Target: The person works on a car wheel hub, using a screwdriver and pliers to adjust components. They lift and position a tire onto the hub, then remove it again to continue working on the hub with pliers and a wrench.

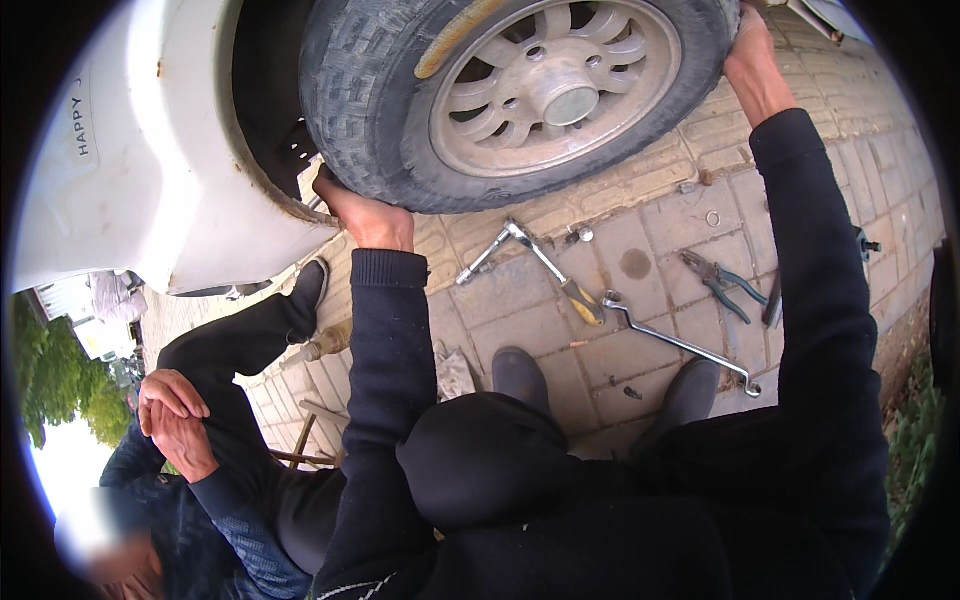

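A car wheel [362, 135] with a worn black tyre and a dusty silver rim fills the top middle, beside the white car's wheel arch. My left hand [370, 217] grips the tyre's lower left side, its fingers partly hidden behind the tread. On the far right side my right hand [757, 75] holds the tyre edge, with most of its fingers out of sight. A yellow-brown streak marks the sidewall. Whether the wheel touches the ground or a hub cannot be made out.
On the paving lie a ratchet wrench [488, 256], a yellow-handled screwdriver [580, 300], a ring spanner [680, 343] and pliers [722, 285]. The white car body [190, 180] stands at left. Below it another person [180, 425] sits with hands together. Grass [915, 440] borders the right.
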Available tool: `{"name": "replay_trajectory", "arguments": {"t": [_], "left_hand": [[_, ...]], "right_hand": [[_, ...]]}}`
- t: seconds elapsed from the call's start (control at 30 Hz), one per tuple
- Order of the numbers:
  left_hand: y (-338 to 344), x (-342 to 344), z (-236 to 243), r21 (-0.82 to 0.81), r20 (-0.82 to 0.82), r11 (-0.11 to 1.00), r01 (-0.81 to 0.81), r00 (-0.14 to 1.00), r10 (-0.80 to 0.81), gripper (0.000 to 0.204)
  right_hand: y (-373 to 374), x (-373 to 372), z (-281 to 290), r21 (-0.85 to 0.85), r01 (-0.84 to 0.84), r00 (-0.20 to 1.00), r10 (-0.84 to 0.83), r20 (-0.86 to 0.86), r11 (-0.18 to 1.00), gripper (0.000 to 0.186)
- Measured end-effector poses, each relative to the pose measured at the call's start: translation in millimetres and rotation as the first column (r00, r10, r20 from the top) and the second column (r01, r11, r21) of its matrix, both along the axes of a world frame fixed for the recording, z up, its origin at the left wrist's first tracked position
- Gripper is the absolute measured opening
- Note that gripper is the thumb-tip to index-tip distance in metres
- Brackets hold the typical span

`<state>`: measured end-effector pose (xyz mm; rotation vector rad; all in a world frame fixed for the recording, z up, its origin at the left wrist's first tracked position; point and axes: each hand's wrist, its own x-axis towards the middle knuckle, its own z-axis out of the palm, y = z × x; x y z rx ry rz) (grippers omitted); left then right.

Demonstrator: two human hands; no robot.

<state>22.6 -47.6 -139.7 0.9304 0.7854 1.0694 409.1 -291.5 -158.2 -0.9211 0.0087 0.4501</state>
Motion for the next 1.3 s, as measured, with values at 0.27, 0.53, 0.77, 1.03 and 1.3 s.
{"name": "replay_trajectory", "arguments": {"t": [0.27, 0.53, 0.77, 1.03, 1.3], "left_hand": [[0, -2, 1, 0.017, 0.014, 1.000, 0.017, 1.000, -0.017, 0.063], [0, -1, 0, 0.079, -0.011, 0.996, 0.052, 0.999, -0.051, 0.062], [1, -3, -4, 0.060, 0.020, 0.998, 0.018, 1.000, -0.020, 0.063], [2, 1, -7, 0.077, -0.001, 0.997, 0.019, 1.000, -0.019, 0.060], [-3, -3, -4, 0.016, 0.067, 0.994, 0.109, 0.992, -0.109, 0.059]], "right_hand": [[2, -1, 2, 0.088, -0.013, 0.999, 0.016, -0.029, 0.996, 0.048], [7, 13, -2, 0.094, 0.112, 0.992, -0.105, -0.074, 0.989, 0.048], [9, 10, -9, 0.138, 0.078, 0.996, -0.073, -0.041, 0.987, 0.046], [13, 21, -14, 0.177, 0.063, 0.993, -0.044, -0.109, 0.982, 0.042], [12, 33, -18, 0.152, 0.091, 0.994, -0.080, -0.074, 0.984, 0.041]]}}
